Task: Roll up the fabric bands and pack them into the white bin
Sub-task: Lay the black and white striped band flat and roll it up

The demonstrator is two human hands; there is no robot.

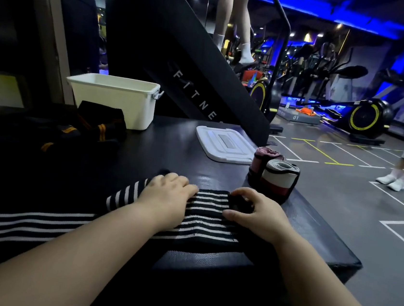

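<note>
- On a black padded box [171, 149] at the edge of a gym floor, a person works a striped band [203, 218], black with white lines, which lies flat across the near side of the box and trails off to the left.
- Left hand [166, 194]: fingers straight, palm down, pressing the flat stretch of the band against the pad and gripping nothing.
- Right hand [257, 214]: fingers and thumb curled round the band's right end, where a small dark roll appears to be starting.
- Handling, as a judgement: the band looks soft, light and limp, with nothing fragile about it. It would likely spring loose unless kept taut, so the best hold is on the rolled end itself, with the flat hand tensioning the tail.
- Two finished rolls, a pink roll [266, 155] and a grey-and-red roll [280, 177], stand touching near the right edge, not yet packed.
- At the back left sits the white bin [116, 98], well apart from the hands, with its lid [224, 143] lying off beside it.
- Hidden or unclear: the bin's inside cannot be seen from this angle. The roll's thickness is covered by the right fingers. The band's left end runs out of view. A dark pile of bands [93, 128] with orange stripes, in front of the bin, is too dim to count.
</note>
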